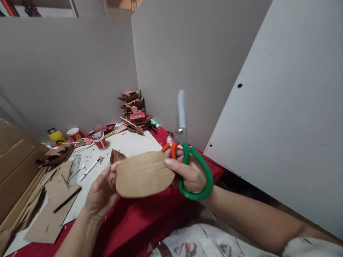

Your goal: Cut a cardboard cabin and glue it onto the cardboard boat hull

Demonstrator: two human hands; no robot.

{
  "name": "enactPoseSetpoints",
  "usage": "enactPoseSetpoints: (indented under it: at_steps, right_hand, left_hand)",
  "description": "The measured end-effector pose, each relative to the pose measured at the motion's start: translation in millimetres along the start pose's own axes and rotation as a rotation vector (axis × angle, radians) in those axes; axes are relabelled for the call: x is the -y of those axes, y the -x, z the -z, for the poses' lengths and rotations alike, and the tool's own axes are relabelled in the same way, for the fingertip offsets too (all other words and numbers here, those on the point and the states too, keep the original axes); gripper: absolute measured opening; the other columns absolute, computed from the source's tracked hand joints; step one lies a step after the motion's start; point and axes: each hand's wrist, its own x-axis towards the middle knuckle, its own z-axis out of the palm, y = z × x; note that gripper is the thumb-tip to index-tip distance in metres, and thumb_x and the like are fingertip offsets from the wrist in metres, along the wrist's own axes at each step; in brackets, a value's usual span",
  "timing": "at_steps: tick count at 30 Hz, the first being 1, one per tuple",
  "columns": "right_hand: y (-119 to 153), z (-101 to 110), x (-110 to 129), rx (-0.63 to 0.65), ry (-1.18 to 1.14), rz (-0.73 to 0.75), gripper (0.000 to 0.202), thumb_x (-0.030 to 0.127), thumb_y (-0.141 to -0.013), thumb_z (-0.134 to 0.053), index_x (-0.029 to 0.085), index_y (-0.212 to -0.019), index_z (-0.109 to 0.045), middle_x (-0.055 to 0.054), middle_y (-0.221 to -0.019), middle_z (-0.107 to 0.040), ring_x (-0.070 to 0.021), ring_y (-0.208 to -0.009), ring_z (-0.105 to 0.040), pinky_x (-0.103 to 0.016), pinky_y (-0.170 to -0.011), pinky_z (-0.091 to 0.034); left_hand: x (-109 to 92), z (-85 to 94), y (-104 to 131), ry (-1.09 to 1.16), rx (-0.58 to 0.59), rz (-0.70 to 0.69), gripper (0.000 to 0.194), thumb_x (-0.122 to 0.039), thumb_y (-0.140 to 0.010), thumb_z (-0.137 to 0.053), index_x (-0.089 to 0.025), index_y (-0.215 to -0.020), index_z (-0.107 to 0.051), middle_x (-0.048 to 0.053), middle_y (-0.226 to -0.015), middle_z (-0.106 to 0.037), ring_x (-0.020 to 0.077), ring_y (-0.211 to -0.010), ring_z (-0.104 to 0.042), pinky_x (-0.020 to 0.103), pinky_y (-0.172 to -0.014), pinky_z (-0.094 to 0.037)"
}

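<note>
An oval piece of cardboard [144,174] is held up over the table's front edge. My left hand [103,189] grips its left end, fingers behind it. At its right end, the thumb of my right hand [190,173] presses on the cardboard. Scissors [182,110] with green and orange handles hang round the fingers of that same hand, blades together and pointing up. Just behind the cardboard lies a small brown folded piece [117,156], partly covered.
Stacked brown model boats [136,116] stand in the corner by grey panels. At left are a paper cup [99,141], a yellow bottle [56,136], a marker [89,169], a clear ruler [74,169] and cardboard scraps [48,217].
</note>
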Motion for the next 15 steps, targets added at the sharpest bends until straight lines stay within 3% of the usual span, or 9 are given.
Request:
enactPoseSetpoints:
  at_steps: [2, 4, 7, 11, 15]
  right_hand:
    - [-6, -2, -1, -0.229, 0.048, 0.154, 0.032, 0.049, -0.076, -0.065, 0.022, -0.082, -0.05, 0.001, -0.067, -0.053, -0.0127, -0.051, -0.051, -0.027, -0.047, -0.045]
    - [-8, -7, -7, -0.327, 0.103, 0.26, 0.028, 0.045, -0.078, -0.064, 0.021, -0.082, -0.051, -0.001, -0.074, -0.055, -0.0149, -0.062, -0.055, -0.028, -0.056, -0.048]
    - [-1, -19, -20, -0.18, 0.147, 0.223, 0.026, 0.042, -0.08, -0.064, 0.02, -0.083, -0.051, 0.0, -0.071, -0.054, -0.0134, -0.059, -0.054, -0.027, -0.056, -0.048]
    - [15, -30, -32, 0.068, 0.118, 0.123, 0.027, 0.041, -0.079, -0.066, 0.02, -0.085, -0.049, 0.003, -0.066, -0.05, -0.0105, -0.051, -0.048, -0.024, -0.05, -0.043]
    - [20, -16, -29, 0.211, 0.241, 0.143, 0.029, 0.046, -0.085, -0.06, 0.018, -0.082, -0.052, 0.0, -0.07, -0.052, -0.011, -0.059, -0.048, -0.024, -0.057, -0.043]
  left_hand:
    - [5, 0.2, -5, 0.033, 0.079, 0.02, 0.043, -0.052, -0.077, -0.069, -0.016, -0.101, -0.072, 0.012, -0.093, -0.075, 0.0239, -0.08, -0.071, 0.031, -0.068, -0.057]
    - [14, -5.4, -4, -0.007, 0.198, 0.05, 0.047, -0.049, -0.075, -0.073, -0.014, -0.106, -0.071, 0.016, -0.104, -0.073, 0.0288, -0.095, -0.07, 0.037, -0.078, -0.057]
    - [29, -18.4, 0, 0.035, 0.15, -0.036, 0.051, -0.047, -0.07, -0.079, -0.017, -0.111, -0.069, 0.015, -0.117, -0.07, 0.0314, -0.112, -0.063, 0.04, -0.09, -0.053]
    - [29, -25.9, 4, 0.09, -0.105, -0.096, 0.033, -0.027, -0.079, -0.075, -0.02, -0.111, -0.071, 0.008, -0.104, -0.076, 0.0197, -0.096, -0.07, 0.026, -0.085, -0.055]
    - [15, -23.5, 6, 0.092, -0.233, -0.197, 0.028, -0.025, -0.077, -0.076, -0.019, -0.104, -0.074, 0.006, -0.095, -0.078, 0.0202, -0.088, -0.073, 0.026, -0.079, -0.058]
